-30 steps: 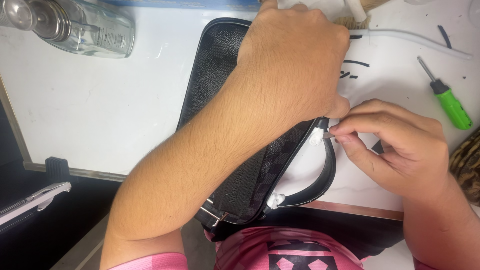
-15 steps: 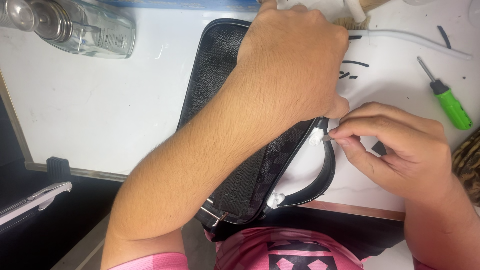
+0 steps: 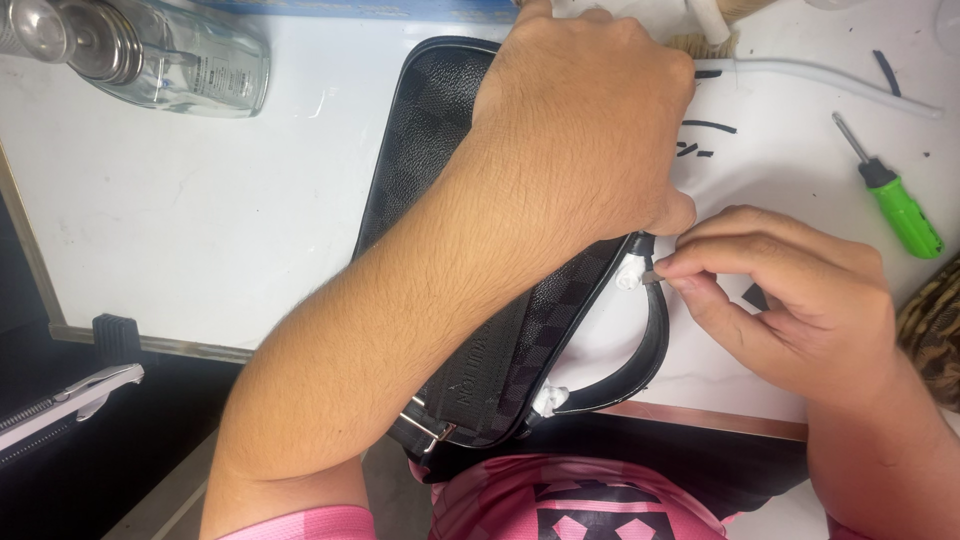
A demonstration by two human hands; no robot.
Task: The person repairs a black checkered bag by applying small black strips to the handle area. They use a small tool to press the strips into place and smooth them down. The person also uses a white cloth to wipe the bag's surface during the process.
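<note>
A black checkered bag (image 3: pixel 430 130) lies on a white table (image 3: pixel 200 240), its black handle (image 3: pixel 640 365) curving out to the right. White wrapping covers both ends of the handle. My left hand (image 3: pixel 590 120) presses down flat on the bag. My right hand (image 3: pixel 780 290) pinches a small piece at the upper wrapped end of the handle (image 3: pixel 630 275), thumb and forefinger closed on it.
A clear glass bottle with a metal cap (image 3: pixel 150 55) lies at the top left. A green-handled screwdriver (image 3: pixel 895 195) and a white tube (image 3: pixel 830 80) lie at the right, with small black scraps (image 3: pixel 705 140) nearby. A utility knife (image 3: pixel 60 400) sits at the lower left.
</note>
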